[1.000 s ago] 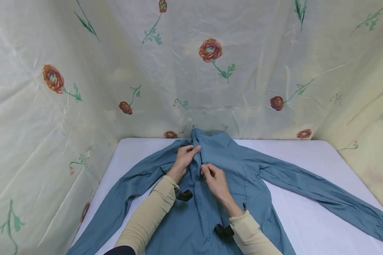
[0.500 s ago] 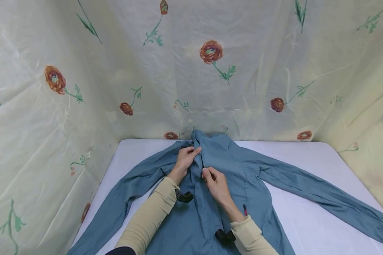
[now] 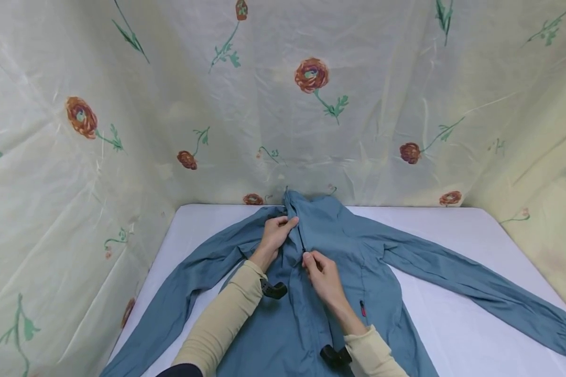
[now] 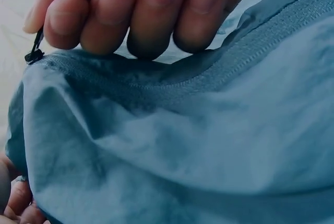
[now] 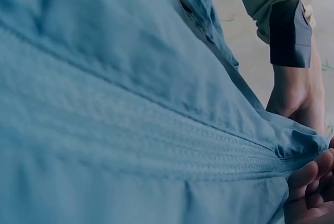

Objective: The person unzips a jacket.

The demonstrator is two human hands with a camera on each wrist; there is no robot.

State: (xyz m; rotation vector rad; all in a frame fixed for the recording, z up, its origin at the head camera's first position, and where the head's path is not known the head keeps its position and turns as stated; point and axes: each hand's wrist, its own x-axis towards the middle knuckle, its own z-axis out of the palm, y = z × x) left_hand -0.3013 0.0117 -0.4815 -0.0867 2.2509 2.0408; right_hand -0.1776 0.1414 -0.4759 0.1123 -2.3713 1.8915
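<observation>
A blue-grey jacket (image 3: 332, 220) lies front up, its collar at the far side. The right hand (image 3: 324, 275) pinches the small black zipper pull at the front; in the left wrist view its curled fingers (image 4: 141, 15) hold the pull's cord beside the black slider (image 4: 34, 56). Above that hand runs a dark line of zipper (image 3: 301, 238). Nearer the collar, the left hand (image 3: 274, 235) grips the front edge of the fabric, thumb on top. Its other fingers are partly hidden by cloth. Closed zipper tape (image 5: 224, 156) leads up to the right hand in the right wrist view.
Under the jacket is a white-covered table (image 3: 443, 225). Its sleeves spread out, the right one (image 3: 481, 285) reaching the table's right side. A flowered curtain (image 3: 358, 157) encloses the back and sides. A red-tabbed pocket zipper (image 3: 363, 309) lies near the right forearm.
The right hand has moved toward the person and slightly right with the zipper pull, and the dark line above it has lengthened. The left hand keeps its grip in nearly the same place.
</observation>
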